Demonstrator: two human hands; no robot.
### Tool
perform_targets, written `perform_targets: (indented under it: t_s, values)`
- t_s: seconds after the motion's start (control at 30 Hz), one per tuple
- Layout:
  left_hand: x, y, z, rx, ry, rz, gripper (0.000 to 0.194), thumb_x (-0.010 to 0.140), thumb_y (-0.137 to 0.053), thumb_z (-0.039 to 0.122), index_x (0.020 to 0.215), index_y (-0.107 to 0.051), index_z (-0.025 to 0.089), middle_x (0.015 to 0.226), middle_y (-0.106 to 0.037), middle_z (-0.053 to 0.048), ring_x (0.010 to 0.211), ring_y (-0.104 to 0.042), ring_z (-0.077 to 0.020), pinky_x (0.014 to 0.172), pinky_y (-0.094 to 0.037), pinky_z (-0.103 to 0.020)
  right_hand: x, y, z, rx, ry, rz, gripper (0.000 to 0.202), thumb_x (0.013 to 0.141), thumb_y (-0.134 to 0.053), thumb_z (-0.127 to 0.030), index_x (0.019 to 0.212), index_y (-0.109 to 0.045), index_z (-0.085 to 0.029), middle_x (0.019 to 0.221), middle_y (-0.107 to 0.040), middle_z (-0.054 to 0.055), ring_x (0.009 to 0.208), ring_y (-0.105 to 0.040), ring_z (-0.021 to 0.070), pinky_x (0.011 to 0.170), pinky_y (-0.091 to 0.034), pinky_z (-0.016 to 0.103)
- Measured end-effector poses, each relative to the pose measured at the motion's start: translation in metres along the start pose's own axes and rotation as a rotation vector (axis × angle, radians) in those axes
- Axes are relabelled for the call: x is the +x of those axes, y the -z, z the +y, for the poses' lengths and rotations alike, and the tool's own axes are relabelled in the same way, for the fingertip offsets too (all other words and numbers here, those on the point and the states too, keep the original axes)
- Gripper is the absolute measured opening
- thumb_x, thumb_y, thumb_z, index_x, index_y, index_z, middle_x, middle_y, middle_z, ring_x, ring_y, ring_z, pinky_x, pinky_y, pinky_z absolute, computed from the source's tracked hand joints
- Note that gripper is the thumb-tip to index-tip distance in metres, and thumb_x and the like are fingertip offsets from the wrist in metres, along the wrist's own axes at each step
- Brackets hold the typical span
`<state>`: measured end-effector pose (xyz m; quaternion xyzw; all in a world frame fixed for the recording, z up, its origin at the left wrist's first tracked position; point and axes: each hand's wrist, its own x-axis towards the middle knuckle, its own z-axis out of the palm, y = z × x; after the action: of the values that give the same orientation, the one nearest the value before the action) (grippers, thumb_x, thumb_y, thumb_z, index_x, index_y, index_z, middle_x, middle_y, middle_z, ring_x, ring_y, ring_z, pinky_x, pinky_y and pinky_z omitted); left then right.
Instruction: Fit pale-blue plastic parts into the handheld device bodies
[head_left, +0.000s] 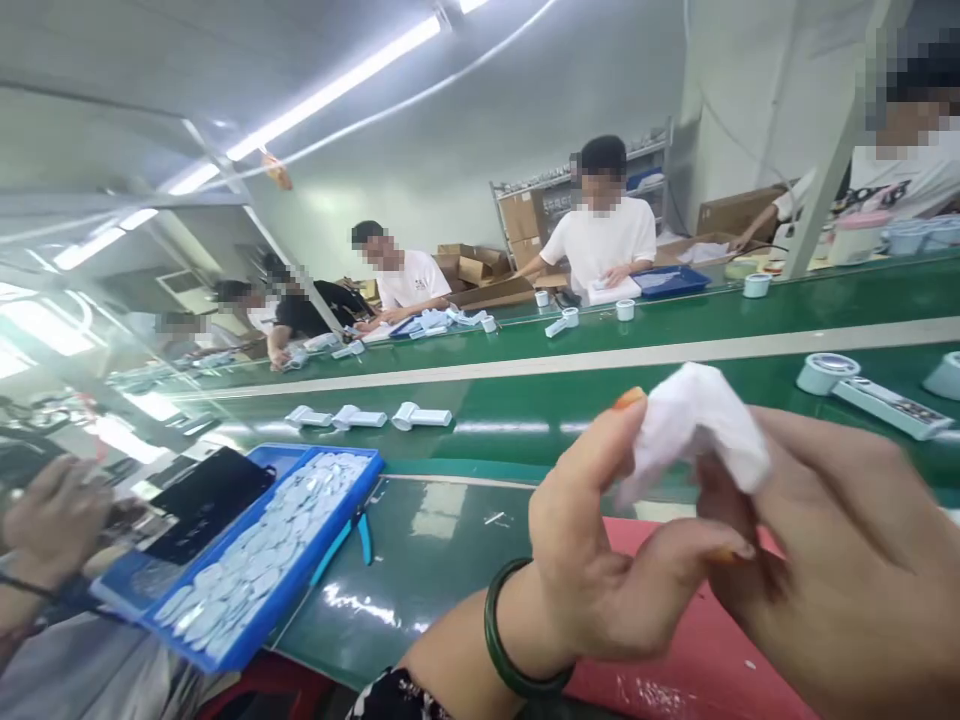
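In front of me, a crumpled piece of white cloth, perhaps tissue, is pinched between both hands. My left hand, with a dark green bangle on its wrist, has its index finger against the cloth's left side. My right hand grips the right side, its fingertips partly hidden behind the cloth. Below the hands lies a red mat on the green bench. Beyond my right hand, a light-blue handled device with a round lens head rests on the green belt.
Left on the bench is a blue tray of pale flat parts, with blue-handled pliers beside it. Several light-blue handled pieces lie on the belt. A nearby person's hand is at far left. Co-workers sit across the line.
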<state>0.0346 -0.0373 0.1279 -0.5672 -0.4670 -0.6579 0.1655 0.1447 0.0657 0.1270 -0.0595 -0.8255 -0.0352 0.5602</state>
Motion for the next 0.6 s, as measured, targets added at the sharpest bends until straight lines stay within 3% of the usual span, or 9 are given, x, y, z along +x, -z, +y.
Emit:
perform_targets:
  t_s: [0.07,0.17,0.3,0.4,0.5,0.6]
  values:
    - [-0.001,0.002,-0.008,-0.02,0.095,-0.005,0.061,0.092,-0.079,0.032,0.146,-0.051,0.03,0.139,-0.061,-0.004,0.123,-0.063,-0.0208,0.106,-0.053,-0.025,0.006,-0.015,-0.004,-0.016,0.04,-0.04,0.032,0.097,-0.05,-0.013,0.126,-0.059,-0.003,0.116,-0.065,0.02,0.093,-0.061,0.0293,0.075,-0.047,0.041]
    - [-0.017,0.019,-0.019,0.003,0.29,0.0,0.048,0.094,-0.077,0.033,0.139,-0.059,0.031,0.133,-0.066,-0.004,0.118,-0.065,-0.0185,0.1,-0.054,-0.022,0.0,-0.038,-0.008,0.184,0.004,-0.22,0.032,0.095,-0.042,-0.008,0.123,-0.058,-0.005,0.108,-0.065,0.016,0.087,-0.06,0.0267,0.071,-0.046,0.039]
    - [-0.05,0.059,-0.025,0.301,0.285,-0.118,0.044,0.093,-0.076,0.032,0.135,-0.062,0.03,0.129,-0.067,-0.006,0.115,-0.065,-0.0202,0.102,-0.054,-0.029,-0.012,-0.052,-0.021,0.393,0.043,-0.632,0.034,0.083,-0.043,-0.001,0.106,-0.064,-0.014,0.097,-0.065,0.01,0.072,-0.058,0.0226,0.06,-0.04,0.036]
    - [-0.071,0.085,-0.02,0.419,0.265,-0.192,0.033,0.094,-0.07,0.025,0.127,-0.065,0.029,0.122,-0.069,-0.005,0.111,-0.065,-0.0188,0.1,-0.053,-0.029,-0.017,-0.05,-0.042,0.458,0.114,-0.893,0.03,0.08,-0.052,-0.003,0.102,-0.067,-0.016,0.099,-0.068,0.009,0.078,-0.062,0.0249,0.062,-0.038,0.037]
    - [-0.082,0.108,-0.007,0.424,0.261,-0.312,0.028,0.098,-0.057,0.019,0.122,-0.067,0.029,0.117,-0.071,-0.004,0.109,-0.066,-0.0173,0.097,-0.053,-0.028,-0.022,-0.046,-0.062,0.582,0.125,-1.023,0.024,0.085,-0.059,-0.011,0.107,-0.068,-0.016,0.1,-0.07,0.009,0.087,-0.065,0.0268,0.064,-0.037,0.035]
    - [-0.086,0.138,0.008,0.419,0.43,-0.473,0.028,0.098,-0.052,0.023,0.12,-0.07,0.026,0.111,-0.073,-0.005,0.102,-0.069,-0.0187,0.091,-0.054,-0.028,-0.024,-0.047,-0.066,0.725,0.091,-1.113,0.027,0.089,-0.059,-0.015,0.114,-0.068,-0.021,0.101,-0.072,0.006,0.087,-0.066,0.0251,0.063,-0.036,0.033]
